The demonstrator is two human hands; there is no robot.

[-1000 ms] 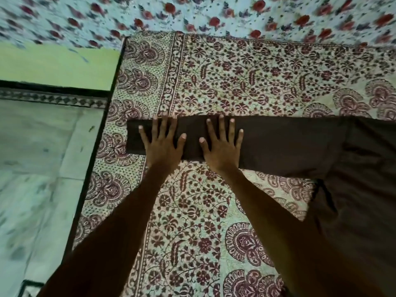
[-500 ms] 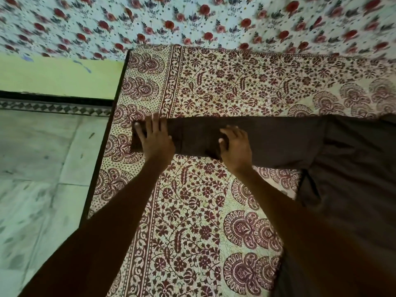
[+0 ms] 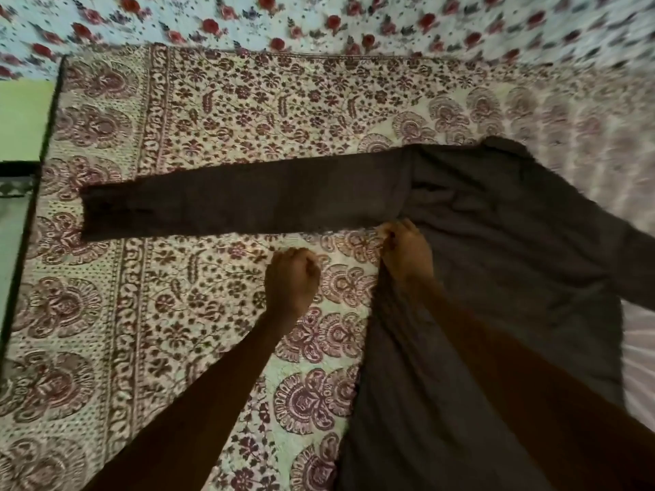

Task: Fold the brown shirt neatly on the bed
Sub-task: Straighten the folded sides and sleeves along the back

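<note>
The brown shirt lies spread on the bed's patterned cover. Its long sleeve stretches flat to the left, cuff near the bed's left edge. The body fills the right side and runs down to the bottom of the view. My right hand sits at the armpit, where sleeve meets body, with fingers curled and pinching the cloth there. My left hand hovers over the bare cover just below the sleeve, fingers curled into a loose fist, holding nothing. Both forearms reach in from the bottom.
A floral sheet with red roses lies along the far side. The bed's dark left edge borders a green wall strip and pale floor. The image is blurred at the right.
Both hands left the sleeve's cuff end and moved right. The right hand now pinches the shirt at the armpit; the left hand came off the sleeve. The view swung right, showing more of the shirt's body.
</note>
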